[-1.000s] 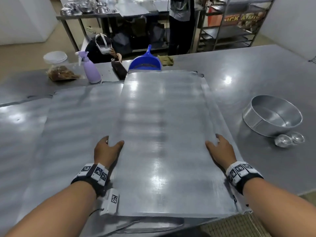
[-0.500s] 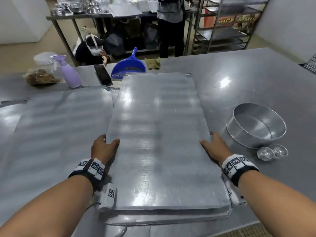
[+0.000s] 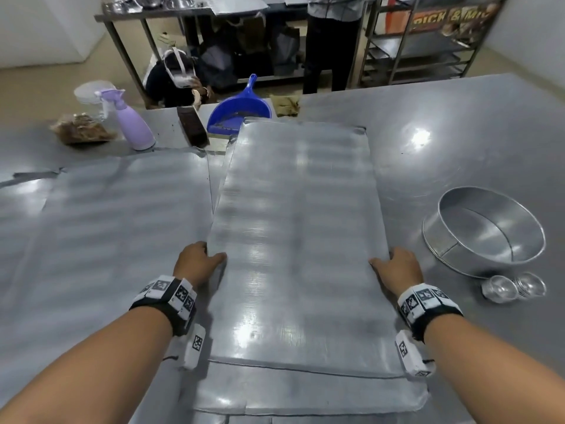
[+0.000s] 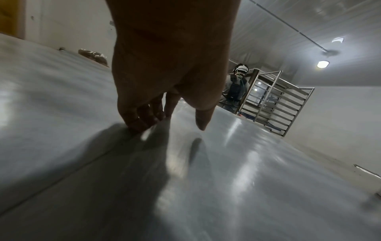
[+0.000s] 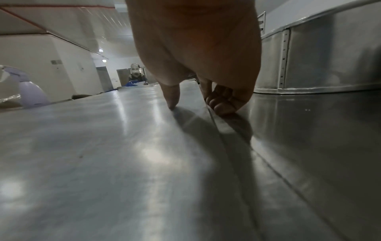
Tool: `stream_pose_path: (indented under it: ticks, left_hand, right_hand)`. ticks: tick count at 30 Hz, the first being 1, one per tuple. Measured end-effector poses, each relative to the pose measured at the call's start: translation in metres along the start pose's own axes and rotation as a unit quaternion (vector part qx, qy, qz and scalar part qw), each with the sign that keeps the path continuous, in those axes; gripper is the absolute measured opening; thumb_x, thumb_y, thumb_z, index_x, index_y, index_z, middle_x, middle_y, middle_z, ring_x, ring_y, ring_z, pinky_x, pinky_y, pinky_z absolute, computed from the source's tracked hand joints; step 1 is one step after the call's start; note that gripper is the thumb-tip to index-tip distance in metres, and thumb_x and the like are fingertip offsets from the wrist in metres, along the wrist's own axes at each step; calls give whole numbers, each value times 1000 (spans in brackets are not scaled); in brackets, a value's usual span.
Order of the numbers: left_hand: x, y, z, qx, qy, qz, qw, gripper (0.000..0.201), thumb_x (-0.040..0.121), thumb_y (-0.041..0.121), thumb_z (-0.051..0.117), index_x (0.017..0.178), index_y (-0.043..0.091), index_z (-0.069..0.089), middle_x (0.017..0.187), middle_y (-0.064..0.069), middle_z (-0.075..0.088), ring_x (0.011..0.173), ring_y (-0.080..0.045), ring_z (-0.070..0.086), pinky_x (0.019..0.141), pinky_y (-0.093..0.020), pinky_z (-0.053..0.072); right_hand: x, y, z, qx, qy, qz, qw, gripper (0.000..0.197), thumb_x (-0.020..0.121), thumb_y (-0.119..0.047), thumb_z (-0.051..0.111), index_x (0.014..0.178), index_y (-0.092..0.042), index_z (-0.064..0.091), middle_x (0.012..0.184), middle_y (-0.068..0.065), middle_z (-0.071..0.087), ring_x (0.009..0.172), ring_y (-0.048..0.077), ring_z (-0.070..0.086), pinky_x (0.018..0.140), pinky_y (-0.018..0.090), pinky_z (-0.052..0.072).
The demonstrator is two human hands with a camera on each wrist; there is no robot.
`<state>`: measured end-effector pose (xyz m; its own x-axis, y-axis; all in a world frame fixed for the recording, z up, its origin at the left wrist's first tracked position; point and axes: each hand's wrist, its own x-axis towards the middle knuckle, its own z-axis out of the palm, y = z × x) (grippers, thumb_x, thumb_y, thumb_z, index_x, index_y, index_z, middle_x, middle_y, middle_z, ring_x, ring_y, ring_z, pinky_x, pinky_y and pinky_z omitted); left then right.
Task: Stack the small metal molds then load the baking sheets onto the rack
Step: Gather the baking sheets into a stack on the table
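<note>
A long flat baking sheet lies lengthwise in front of me, on top of a second sheet whose near end shows beneath it. My left hand grips its left edge, thumb on top and fingers curled under the rim; the left wrist view shows the same hand. My right hand grips the right edge the same way, which the right wrist view confirms. Two small metal molds sit side by side on the table at the right. The rack stands beyond the table.
Another wide sheet lies flat to the left. A round cake pan sits just right of my right hand. A purple spray bottle, a brush, a blue dustpan and a rag line the far edge. A person stands beside the rack.
With both hands still on its edges, the top sheet has slid away from me, so more of the lower sheet's near end shows. The view has tilted up toward the rack.
</note>
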<state>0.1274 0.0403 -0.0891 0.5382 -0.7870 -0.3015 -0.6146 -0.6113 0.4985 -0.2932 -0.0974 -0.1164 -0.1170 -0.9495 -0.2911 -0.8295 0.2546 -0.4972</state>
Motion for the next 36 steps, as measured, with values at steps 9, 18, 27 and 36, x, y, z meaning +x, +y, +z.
stream_pose_path:
  ticks: [9,18,27,36]
  left_hand:
    - [-33,-3,6,-70,35,-4,997,31,88,31,78,109,8,73,104,-8,73,92,-23,62,80,-29,43]
    - [-54,-8,9,-99,15,-47,994,48,82,35,83,119,7,70,112,-7,72,103,-28,66,89,-36,50]
    - [-85,0,17,-16,-33,-60,998,46,77,41,86,93,7,59,94,-14,63,79,-29,59,63,-35,47]
    - [-163,10,29,238,-100,60,964,79,83,64,69,147,29,38,154,-11,30,139,-38,31,108,-53,38]
  right_hand:
    - [12,9,-2,21,-25,24,999,59,81,-47,61,136,-27,58,129,21,61,122,41,53,106,42,45]
    - [27,18,1,-40,-46,12,998,62,84,-57,52,141,-34,46,137,26,49,123,46,51,107,48,44]
    - [29,20,-15,-57,-95,-32,993,64,88,-54,55,143,-25,40,139,30,40,121,50,50,109,47,41]
    - [-77,32,-35,-141,-89,-166,972,60,77,-58,65,127,-26,58,133,9,43,129,32,41,107,43,42]
